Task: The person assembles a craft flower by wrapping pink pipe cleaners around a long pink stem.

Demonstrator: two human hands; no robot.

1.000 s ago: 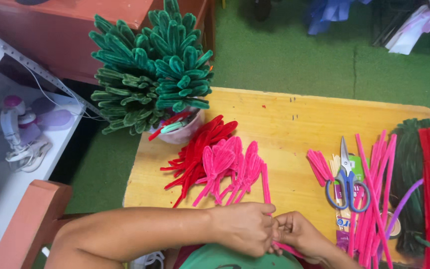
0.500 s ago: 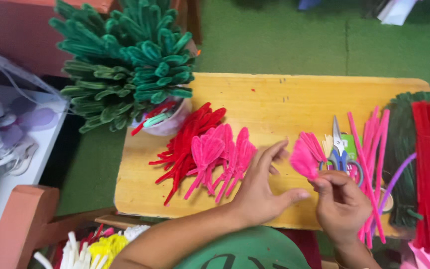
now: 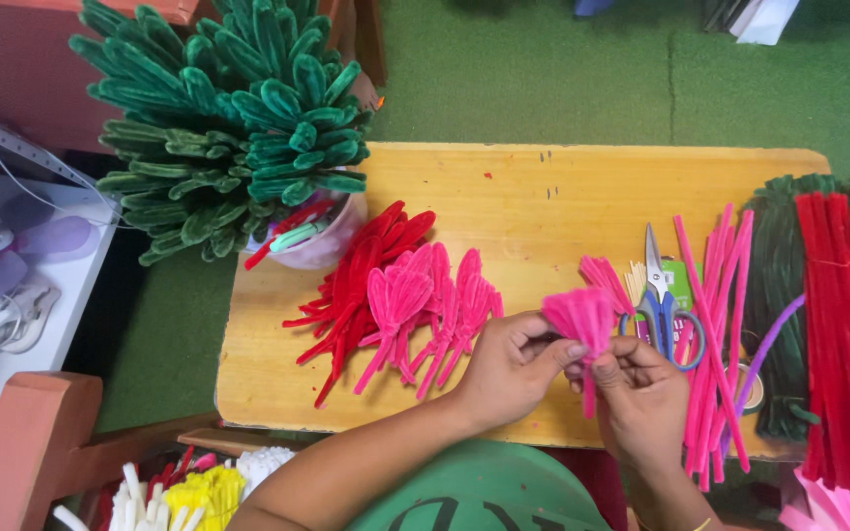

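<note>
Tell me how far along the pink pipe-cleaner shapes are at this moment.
Done: a pile of folded pink shapes lies beside folded red shapes on the wooden table. In hand: the left hand and right hand pinch one pink bundle. Left: many straight pink pipe cleaners wait by the blue scissors.
</note>
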